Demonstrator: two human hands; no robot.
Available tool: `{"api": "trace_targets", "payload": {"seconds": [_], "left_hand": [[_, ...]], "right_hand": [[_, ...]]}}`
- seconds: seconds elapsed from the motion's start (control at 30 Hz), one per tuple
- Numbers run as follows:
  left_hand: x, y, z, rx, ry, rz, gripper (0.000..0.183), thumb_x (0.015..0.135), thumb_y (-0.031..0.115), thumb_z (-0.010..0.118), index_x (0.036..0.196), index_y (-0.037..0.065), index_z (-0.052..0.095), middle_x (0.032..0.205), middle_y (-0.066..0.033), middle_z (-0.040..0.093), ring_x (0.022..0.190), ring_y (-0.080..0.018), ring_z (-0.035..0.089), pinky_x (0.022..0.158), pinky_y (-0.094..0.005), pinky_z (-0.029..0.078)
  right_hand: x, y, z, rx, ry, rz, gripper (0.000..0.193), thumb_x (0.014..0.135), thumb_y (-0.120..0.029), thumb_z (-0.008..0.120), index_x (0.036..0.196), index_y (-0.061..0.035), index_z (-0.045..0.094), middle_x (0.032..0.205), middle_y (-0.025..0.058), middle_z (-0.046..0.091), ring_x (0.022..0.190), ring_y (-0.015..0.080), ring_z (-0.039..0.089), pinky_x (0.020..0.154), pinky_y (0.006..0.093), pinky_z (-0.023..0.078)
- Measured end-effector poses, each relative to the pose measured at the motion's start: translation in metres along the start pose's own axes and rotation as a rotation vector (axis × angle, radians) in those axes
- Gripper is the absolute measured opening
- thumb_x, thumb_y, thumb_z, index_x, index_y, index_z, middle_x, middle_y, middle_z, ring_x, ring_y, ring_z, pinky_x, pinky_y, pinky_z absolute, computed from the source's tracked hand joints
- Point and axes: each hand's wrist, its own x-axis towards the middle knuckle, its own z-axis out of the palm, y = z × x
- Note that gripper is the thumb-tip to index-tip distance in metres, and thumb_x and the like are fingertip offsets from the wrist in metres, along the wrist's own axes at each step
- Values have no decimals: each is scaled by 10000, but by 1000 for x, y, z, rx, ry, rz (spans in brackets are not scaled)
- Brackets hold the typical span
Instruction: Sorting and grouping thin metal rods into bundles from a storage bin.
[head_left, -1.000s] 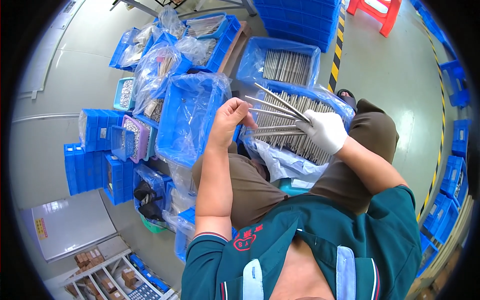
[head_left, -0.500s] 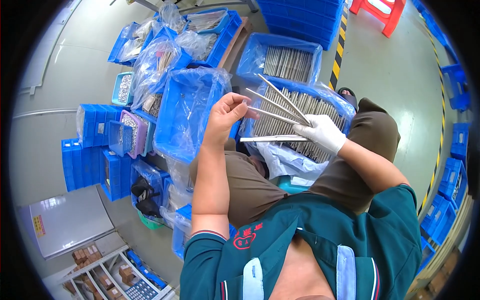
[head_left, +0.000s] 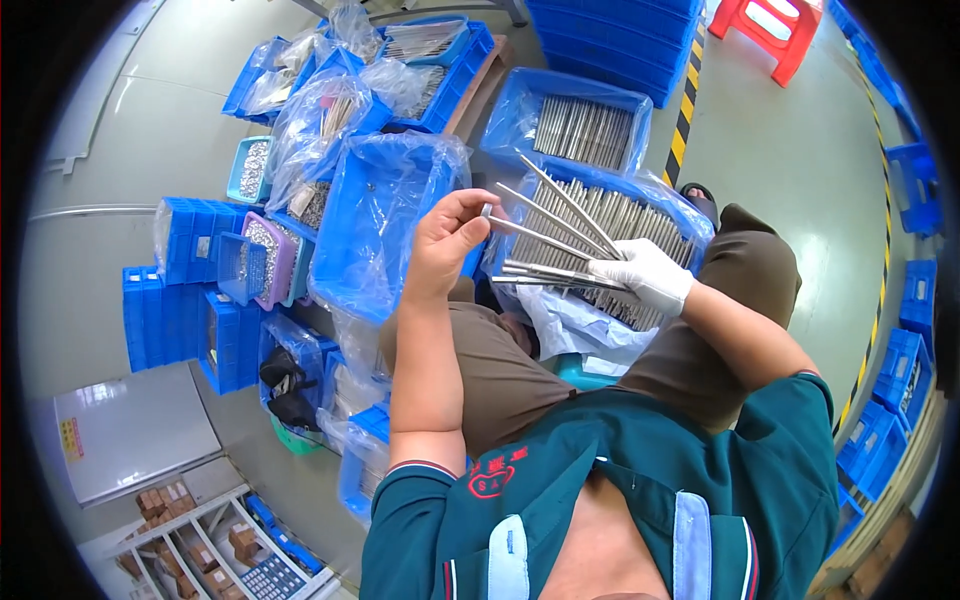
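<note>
My left hand [head_left: 447,240], bare, is closed in a pinch at the left end of one slim metal rod [head_left: 545,236]. A small greyish piece [head_left: 487,211] shows between thumb and forefinger there; its exact kind is too small to tell. My right hand [head_left: 648,275], in a white glove, is wrapped round several such rods, which fan out leftward from its grip. Two upper rods slant up and away, and others lie nearly level below. Under the hands stands a blue plastic-lined crate [head_left: 706,222] packed with rows of similar metal rods [head_left: 640,222].
A second lined crate [head_left: 642,118] with rods lies beyond. To the left is a blue crate [head_left: 350,200] lined with clear plastic. Small bins of shiny parts [head_left: 254,168] stand further left. A red stool [head_left: 790,45] and striped floor tape [head_left: 683,120] are at the far right.
The lower rods in my right hand have spread apart and swung slightly. My left hand stays at nearly the same spot, and the grey piece at its fingertips shows more plainly.
</note>
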Motion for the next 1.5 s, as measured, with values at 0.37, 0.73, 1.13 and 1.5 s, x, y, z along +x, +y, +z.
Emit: {"api": "trace_targets", "payload": {"seconds": [0.37,0.73,1.13,1.5], "left_hand": [[-14,-17,9,64,4,-481,203,841,194,660,859,18,558,633,-36,565,520,-100,533,475,-238,447],[-16,-9,10,-30,45,-413,168,786,108,689,895,9,608,715,-45,612,632,-114,579,606,-226,456],[-25,11,-39,35,375,-179,282,890,288,598,933,9,606,723,-38,604,649,-120,584,611,-236,447],[-19,-6,-14,57,109,-265,345,895,319,582,1041,7,596,775,-68,634,723,-134,606,685,-235,399]], "right_hand": [[-6,20,15,-875,293,-360,222,854,-296,564,846,-74,570,662,187,590,642,369,602,595,444,478],[1,14,11,-560,191,-236,284,854,-313,570,884,-36,625,758,211,602,728,371,608,644,416,468],[4,16,4,-620,201,-139,267,858,-303,553,910,-53,631,720,184,606,716,345,618,654,399,479],[4,3,8,-515,-5,-97,332,895,-310,539,975,2,620,716,153,589,662,249,601,657,339,461]]}}
